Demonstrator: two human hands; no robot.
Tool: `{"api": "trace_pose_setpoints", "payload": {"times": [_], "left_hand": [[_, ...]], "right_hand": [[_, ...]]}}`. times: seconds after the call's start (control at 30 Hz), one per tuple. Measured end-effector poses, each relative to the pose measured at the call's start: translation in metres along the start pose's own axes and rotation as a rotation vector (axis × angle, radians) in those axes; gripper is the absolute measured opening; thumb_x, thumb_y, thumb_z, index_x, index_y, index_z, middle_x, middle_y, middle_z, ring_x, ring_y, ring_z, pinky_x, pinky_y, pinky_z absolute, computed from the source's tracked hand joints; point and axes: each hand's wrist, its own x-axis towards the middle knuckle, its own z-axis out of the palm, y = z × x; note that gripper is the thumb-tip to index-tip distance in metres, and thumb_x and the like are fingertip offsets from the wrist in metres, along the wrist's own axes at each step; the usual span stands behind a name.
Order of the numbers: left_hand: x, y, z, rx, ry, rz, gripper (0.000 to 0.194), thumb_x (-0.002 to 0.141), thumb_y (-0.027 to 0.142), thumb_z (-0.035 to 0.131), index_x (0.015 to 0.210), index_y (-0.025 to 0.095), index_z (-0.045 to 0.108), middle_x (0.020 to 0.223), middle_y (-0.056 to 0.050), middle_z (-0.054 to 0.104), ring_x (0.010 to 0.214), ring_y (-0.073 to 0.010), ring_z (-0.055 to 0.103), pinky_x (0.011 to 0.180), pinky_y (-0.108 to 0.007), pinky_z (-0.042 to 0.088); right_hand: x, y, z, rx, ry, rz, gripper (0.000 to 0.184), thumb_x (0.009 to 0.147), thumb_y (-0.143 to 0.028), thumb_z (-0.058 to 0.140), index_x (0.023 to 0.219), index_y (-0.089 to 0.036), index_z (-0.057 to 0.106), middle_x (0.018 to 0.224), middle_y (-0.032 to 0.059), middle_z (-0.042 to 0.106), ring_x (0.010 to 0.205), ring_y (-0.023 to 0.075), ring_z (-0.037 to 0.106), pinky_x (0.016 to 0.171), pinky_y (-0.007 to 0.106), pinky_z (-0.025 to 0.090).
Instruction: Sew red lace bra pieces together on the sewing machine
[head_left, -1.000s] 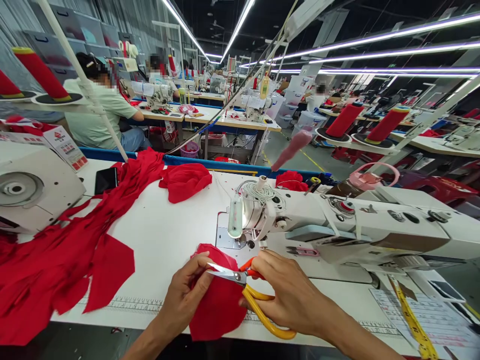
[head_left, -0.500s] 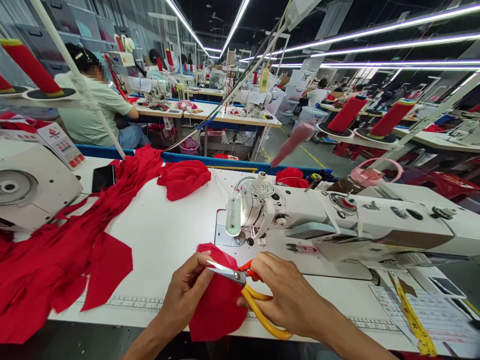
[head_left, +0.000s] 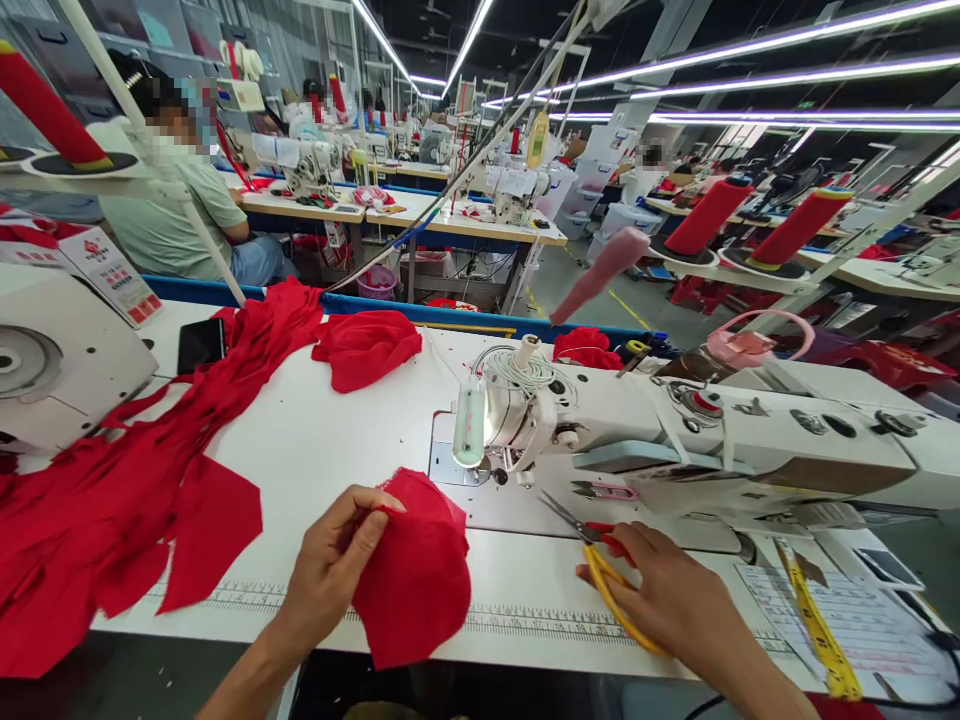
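My left hand pinches the upper left edge of a red fabric piece, which hangs over the front of the white table. Off to the right, my right hand grips scissors with yellow and red handles. Their blades are slightly apart, point toward the sewing machine and do not touch the fabric. Just beyond the scissors, a small pink-handled thread snipper lies by the machine's base.
A long heap of red fabric covers the table's left side, near a phone. Another red bundle lies behind. A yellow tape measure rests on papers at right. A person sits beyond the table.
My right hand has drawn the scissors away to the right, off the fabric. My left hand has moved slightly left with the red piece.
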Motion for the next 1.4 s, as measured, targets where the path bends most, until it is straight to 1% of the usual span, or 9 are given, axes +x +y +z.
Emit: {"api": "trace_pose_setpoints", "payload": {"times": [0.13,0.23,0.37,0.5,0.63,0.73,0.9,1.07,1.4], "left_hand": [[0.008,0.003,-0.011,0.039,-0.007,0.086,0.014,0.098,0.029,0.053,0.097,0.026,0.067,0.092,0.0,0.068,0.089,-0.0123,0.066,0.078,-0.017,0.053],[0.01,0.008,-0.014,0.071,-0.037,0.127,0.014,0.099,0.026,0.052,0.098,0.027,0.066,0.092,0.001,0.068,0.09,-0.0118,0.066,0.081,-0.017,0.053],[0.007,0.012,-0.014,0.106,-0.073,0.169,0.014,0.099,0.022,0.052,0.098,0.027,0.065,0.092,0.001,0.068,0.091,-0.0117,0.066,0.082,-0.016,0.053],[0.004,0.015,-0.015,0.141,-0.092,0.21,0.015,0.099,0.021,0.051,0.098,0.027,0.065,0.09,0.0,0.067,0.09,-0.0123,0.067,0.082,-0.017,0.054],[0.0,0.017,-0.026,0.165,-0.042,0.218,0.015,0.099,0.021,0.051,0.098,0.026,0.064,0.091,0.0,0.068,0.09,-0.0127,0.066,0.08,-0.018,0.054],[-0.003,0.016,-0.034,0.163,-0.017,0.213,0.013,0.098,0.021,0.052,0.096,0.025,0.065,0.089,-0.001,0.068,0.088,-0.0132,0.067,0.079,-0.018,0.055],[-0.006,0.014,-0.04,0.15,0.0,0.212,0.013,0.097,0.021,0.054,0.095,0.024,0.067,0.087,-0.002,0.069,0.085,-0.0145,0.068,0.078,-0.021,0.056],[-0.011,0.007,-0.047,0.146,0.063,0.142,0.012,0.097,0.023,0.055,0.095,0.025,0.066,0.091,-0.002,0.068,0.092,-0.0159,0.067,0.081,-0.022,0.056],[-0.021,0.0,-0.044,0.096,0.19,-0.01,0.015,0.096,0.035,0.059,0.095,0.022,0.067,0.096,-0.004,0.07,0.091,-0.0159,0.067,0.081,-0.022,0.054]], "right_hand": [[-0.011,0.053,0.015,-0.072,-0.102,0.04,0.022,0.084,-0.045,0.056,0.086,-0.026,0.067,0.088,0.008,0.073,0.081,0.0267,0.07,0.058,0.032,0.051],[-0.012,0.043,0.011,-0.123,0.034,0.091,0.023,0.087,-0.042,0.054,0.084,-0.024,0.069,0.074,0.009,0.07,0.071,0.0278,0.068,0.053,0.034,0.048],[0.001,-0.041,-0.003,0.273,0.344,-0.053,0.021,0.097,-0.03,0.048,0.101,-0.023,0.068,0.093,0.009,0.073,0.088,0.0244,0.069,0.07,0.033,0.053],[0.022,-0.14,-0.007,0.903,0.242,-0.191,0.016,0.095,-0.023,0.058,0.11,-0.025,0.062,0.103,0.0035,0.07,0.095,0.0183,0.065,0.081,0.03,0.051],[0.033,-0.182,-0.002,1.033,0.194,-0.179,0.01,0.087,-0.016,0.066,0.089,-0.023,0.059,0.075,-0.0043,0.061,0.073,0.0145,0.058,0.078,0.031,0.044],[0.039,-0.185,0.0,1.076,0.12,-0.226,0.009,0.087,-0.015,0.063,0.089,-0.023,0.062,0.076,-0.0031,0.058,0.076,0.0153,0.057,0.079,0.032,0.044],[0.056,-0.185,-0.002,1.199,0.062,-0.301,0.007,0.085,-0.016,0.062,0.085,-0.022,0.064,0.109,0.0059,0.064,0.106,0.0209,0.06,0.093,0.036,0.047],[0.063,-0.192,-0.001,1.291,0.004,-0.28,0.01,0.085,-0.015,0.06,0.079,-0.023,0.06,0.083,-0.0029,0.069,0.081,0.015,0.065,0.11,0.045,0.039],[0.056,-0.2,0.006,1.236,0.241,-0.228,0.014,0.088,-0.02,0.06,0.076,-0.024,0.055,0.072,-0.0048,0.065,0.068,0.013,0.062,0.112,0.049,0.038]]}}
